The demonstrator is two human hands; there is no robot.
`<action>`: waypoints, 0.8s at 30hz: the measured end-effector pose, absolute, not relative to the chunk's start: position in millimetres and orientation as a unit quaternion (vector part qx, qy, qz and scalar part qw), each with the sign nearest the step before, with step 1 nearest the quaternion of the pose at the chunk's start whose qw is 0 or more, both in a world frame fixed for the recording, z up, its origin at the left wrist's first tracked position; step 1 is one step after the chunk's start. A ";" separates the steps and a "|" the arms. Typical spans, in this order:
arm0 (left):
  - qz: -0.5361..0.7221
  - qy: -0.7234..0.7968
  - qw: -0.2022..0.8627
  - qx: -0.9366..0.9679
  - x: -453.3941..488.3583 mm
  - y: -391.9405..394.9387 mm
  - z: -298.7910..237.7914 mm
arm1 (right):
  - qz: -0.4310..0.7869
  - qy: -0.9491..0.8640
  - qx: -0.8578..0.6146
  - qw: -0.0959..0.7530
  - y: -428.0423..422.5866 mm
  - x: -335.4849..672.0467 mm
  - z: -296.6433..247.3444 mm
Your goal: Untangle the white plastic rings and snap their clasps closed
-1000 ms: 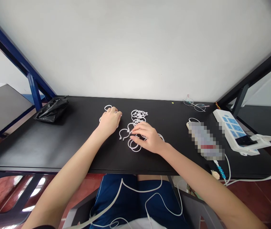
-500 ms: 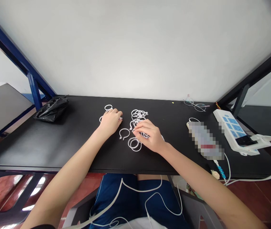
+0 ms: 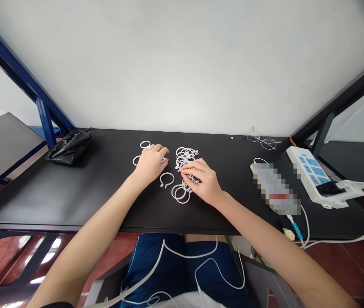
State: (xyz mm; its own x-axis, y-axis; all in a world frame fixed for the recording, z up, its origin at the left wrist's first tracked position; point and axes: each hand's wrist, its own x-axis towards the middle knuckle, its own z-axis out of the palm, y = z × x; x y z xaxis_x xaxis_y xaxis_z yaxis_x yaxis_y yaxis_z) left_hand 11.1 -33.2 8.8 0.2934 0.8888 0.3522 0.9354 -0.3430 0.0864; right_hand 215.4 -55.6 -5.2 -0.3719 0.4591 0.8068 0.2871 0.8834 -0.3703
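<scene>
Several white plastic rings (image 3: 186,155) lie heaped on the black table (image 3: 72,192). My right hand (image 3: 202,183) rests on the pile's near side, its fingers pinched on one white ring. A single ring with a gap (image 3: 167,179) lies between my hands, and two overlapping rings (image 3: 179,193) sit just left of my right wrist. My left hand (image 3: 151,162) lies palm down with curled fingers over a few separate rings (image 3: 145,144) at the left; what its fingers hold is hidden.
A crumpled black bag (image 3: 69,146) sits at the table's back left. Wire glasses (image 3: 261,141), a blurred flat object (image 3: 274,188) and a white power strip (image 3: 316,175) with cables lie at the right. A white wall stands behind. White cables cross my lap.
My right hand has slid back toward the heap and closed from flat into a pinch on a ring. My left hand has shifted slightly right.
</scene>
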 end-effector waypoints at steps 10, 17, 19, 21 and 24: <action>-0.342 -0.361 -0.155 -0.854 36.8 -46.3 1.5 | 0.110 -0.807 -0.241 0.528 -58.5 216.8 -6.3; -0.390 -0.358 -0.205 -0.823 40.3 -49.1 1.3 | 0.136 -0.804 -0.220 0.535 -59.3 217.5 -5.9; -0.387 -0.358 -0.207 -0.825 40.4 -49.6 1.4 | 0.135 -0.804 -0.216 0.537 -58.4 217.4 -5.8; -0.382 -0.350 -0.204 -0.831 40.7 -50.7 1.9 | 0.133 -0.802 -0.219 0.539 -58.4 217.4 -5.3; -0.376 -0.334 -0.193 -0.843 41.3 -53.1 3.8 | 0.133 -0.799 -0.224 0.542 -59.7 217.6 -3.7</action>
